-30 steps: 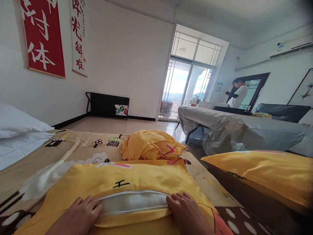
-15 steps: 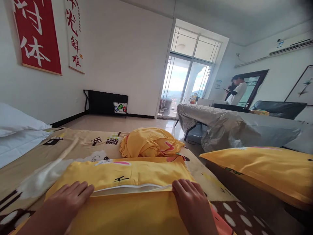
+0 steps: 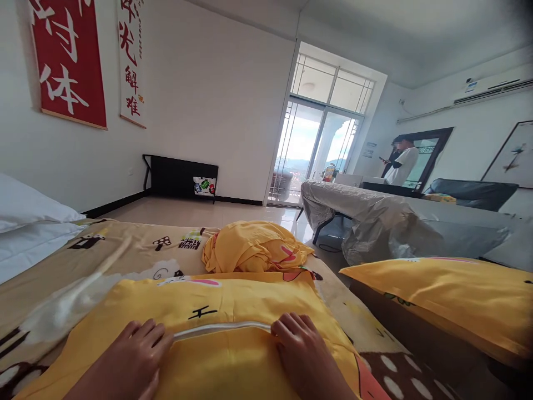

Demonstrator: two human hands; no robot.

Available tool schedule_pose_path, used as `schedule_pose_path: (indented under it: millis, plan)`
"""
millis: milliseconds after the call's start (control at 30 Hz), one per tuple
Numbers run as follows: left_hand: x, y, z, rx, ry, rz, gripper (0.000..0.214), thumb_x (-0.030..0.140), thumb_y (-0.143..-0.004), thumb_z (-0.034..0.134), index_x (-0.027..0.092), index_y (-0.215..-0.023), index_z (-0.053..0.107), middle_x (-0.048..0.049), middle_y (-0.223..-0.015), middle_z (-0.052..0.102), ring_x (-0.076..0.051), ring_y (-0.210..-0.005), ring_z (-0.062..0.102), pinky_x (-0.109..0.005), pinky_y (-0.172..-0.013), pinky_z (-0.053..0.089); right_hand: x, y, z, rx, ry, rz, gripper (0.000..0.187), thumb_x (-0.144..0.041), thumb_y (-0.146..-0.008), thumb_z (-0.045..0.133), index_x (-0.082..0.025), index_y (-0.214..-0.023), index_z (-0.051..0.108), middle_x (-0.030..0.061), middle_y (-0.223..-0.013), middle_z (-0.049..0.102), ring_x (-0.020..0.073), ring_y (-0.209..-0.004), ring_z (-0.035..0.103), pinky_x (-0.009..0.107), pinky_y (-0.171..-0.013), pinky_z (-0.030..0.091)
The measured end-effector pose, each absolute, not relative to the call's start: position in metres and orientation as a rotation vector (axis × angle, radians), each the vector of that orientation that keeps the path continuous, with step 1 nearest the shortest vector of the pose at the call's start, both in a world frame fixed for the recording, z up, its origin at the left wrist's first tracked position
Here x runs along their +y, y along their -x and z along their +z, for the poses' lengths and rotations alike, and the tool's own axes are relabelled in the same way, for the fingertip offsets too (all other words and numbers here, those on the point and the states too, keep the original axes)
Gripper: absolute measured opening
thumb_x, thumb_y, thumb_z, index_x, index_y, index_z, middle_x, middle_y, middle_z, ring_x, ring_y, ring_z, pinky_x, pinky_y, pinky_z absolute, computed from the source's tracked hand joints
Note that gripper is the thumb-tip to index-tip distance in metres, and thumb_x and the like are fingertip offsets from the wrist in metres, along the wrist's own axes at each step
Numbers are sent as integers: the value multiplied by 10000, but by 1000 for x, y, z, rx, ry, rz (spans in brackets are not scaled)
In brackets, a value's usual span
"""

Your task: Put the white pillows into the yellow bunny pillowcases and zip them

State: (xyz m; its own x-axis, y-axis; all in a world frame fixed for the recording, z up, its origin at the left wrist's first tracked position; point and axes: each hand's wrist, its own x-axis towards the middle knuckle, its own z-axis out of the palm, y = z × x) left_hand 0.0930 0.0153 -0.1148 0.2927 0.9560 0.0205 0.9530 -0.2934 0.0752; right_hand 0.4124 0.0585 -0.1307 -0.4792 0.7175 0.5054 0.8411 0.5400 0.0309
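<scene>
A yellow pillowcase point(image 3: 233, 300) with printed figures lies on the bed in front of me, its opening facing up. Along that narrow gap shows a white strip point(image 3: 220, 329); whether it is a zipper or something inside, I cannot tell. At the gap's left end, my left hand point(image 3: 139, 355) is closed on the fabric, fingers curled over the edge. The right end is pinched by my right hand point(image 3: 297, 347) in the same way. Both thumbs are mostly hidden. Just beyond the pillowcase sits a crumpled heap of yellow cloth point(image 3: 250, 244).
A beige patterned blanket point(image 3: 125, 250) covers the bed. White pillows point(image 3: 37, 211) lie at left, and a yellow pillow point(image 3: 449, 289) at right. Beyond stand a plastic-covered table point(image 3: 366, 205) and a black folded frame point(image 3: 179, 175). A person point(image 3: 403, 161) stands near the far door.
My hands have come closer together along the opening, the right moving left and the left slightly right. The gap has become narrower and shorter. The view has tilted slightly up.
</scene>
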Motion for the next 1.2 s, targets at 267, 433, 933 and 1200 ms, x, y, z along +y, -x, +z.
schedule_pose_path:
  millis: [267,433,933,1200]
  plan:
    - [21,-127,-142,1563,-2845,865,263,147,-789,569,239,-1034,582,-5,-943,668,-185,-880,627,-277,-799,492,52,-383,-132,-2183,867,-328,265,-72,-784,540,-220,-1004,558,24,-891,612,179,-795,520,303,-745,404]
    - [22,-133,-146,1395,-3110,1026,248,35,-829,439,218,-955,549,10,-829,649,-183,-779,611,-301,-748,481,51,-377,-136,-2176,695,-459,179,-68,-883,456,-190,-780,537,10,-740,557,146,-688,461,299,-719,350]
    - [18,-138,-137,1231,-3366,759,395,95,-843,530,256,-1201,579,8,-786,650,-160,-662,605,-251,-614,510,33,-452,-84,-2131,1069,-488,240,-301,-970,417,-263,-846,619,-14,-754,707,135,-625,642,238,-570,438]
    - [20,-128,-142,1172,-3379,694,548,43,-801,501,259,-1304,511,0,-862,663,-160,-748,622,-256,-696,521,38,-452,-93,-2308,1160,-446,277,-74,-793,486,-246,-973,608,24,-918,684,196,-802,627,312,-714,478]
